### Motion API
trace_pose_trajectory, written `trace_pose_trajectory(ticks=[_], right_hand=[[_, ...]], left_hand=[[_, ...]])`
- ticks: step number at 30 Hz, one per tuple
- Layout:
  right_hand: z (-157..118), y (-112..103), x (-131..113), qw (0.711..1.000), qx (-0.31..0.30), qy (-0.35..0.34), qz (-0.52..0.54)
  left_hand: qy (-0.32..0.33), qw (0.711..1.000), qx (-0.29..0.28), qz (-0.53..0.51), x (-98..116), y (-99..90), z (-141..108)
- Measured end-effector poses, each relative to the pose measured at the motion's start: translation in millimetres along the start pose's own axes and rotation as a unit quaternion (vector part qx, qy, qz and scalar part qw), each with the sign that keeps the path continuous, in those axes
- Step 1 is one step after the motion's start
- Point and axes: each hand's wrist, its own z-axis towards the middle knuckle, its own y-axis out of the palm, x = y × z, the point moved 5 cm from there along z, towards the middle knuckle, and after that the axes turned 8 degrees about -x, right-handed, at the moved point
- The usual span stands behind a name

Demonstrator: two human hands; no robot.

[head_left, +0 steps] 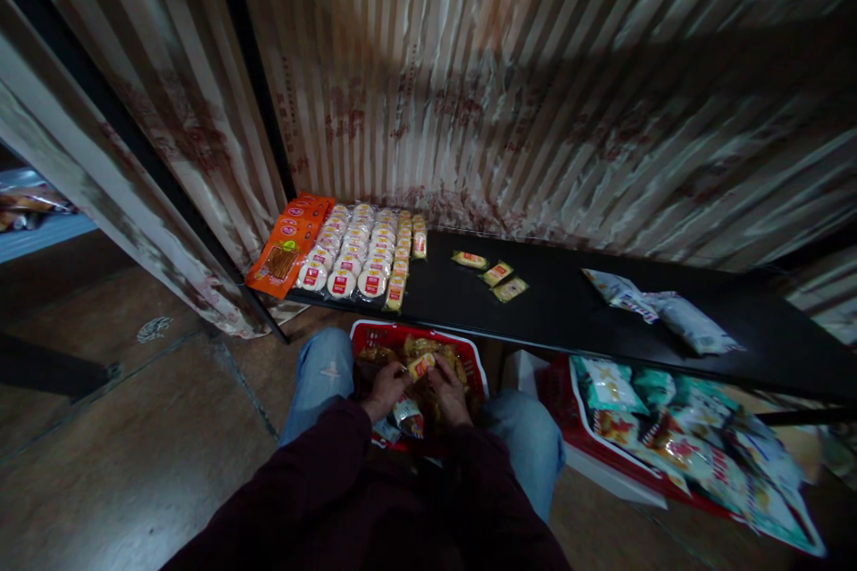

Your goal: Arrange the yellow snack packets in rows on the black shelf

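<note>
Between my knees, my left hand and my right hand pinch the two ends of a small yellow wrapped snack. Both hands are over a red basket with a white rim, which holds more yellow-brown packets and a larger bag. On the black shelf above it, rows of round white wrapped crackers lie beside a narrow row of yellow snacks. Three loose yellow packets rest farther right.
Orange pouches lie at the shelf's left end, and silvery bags on its right part. A second red basket full of snack bags stands low at right. A striped curtain hangs behind; a black pole stands at left.
</note>
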Motion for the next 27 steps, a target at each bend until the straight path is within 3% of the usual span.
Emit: trace_pose_trajectory(ticks=[4,10,15,23,27], right_hand=[[-5,7,-4,0.999,-0.008,0.008,0.043],[-1,9,1,0.999,-0.041,0.000,0.002],[7,3,11,0.999,-0.038,-0.016,-0.013],[1,3,11,0.999,0.008,0.017,0.044],[-1,5,7,0.999,0.000,-0.009,0.050]], left_hand=[[-0.018,0.999,-0.020,-0.039,-2,7.9,0],[-0.013,0.993,-0.023,-0.112,0,12.6,2],[-0.055,0.968,-0.047,-0.242,0,20.3,1],[-0.069,0.947,-0.030,-0.312,5,21.3,-4],[-0.077,0.927,-0.014,-0.366,7,23.2,-5]])
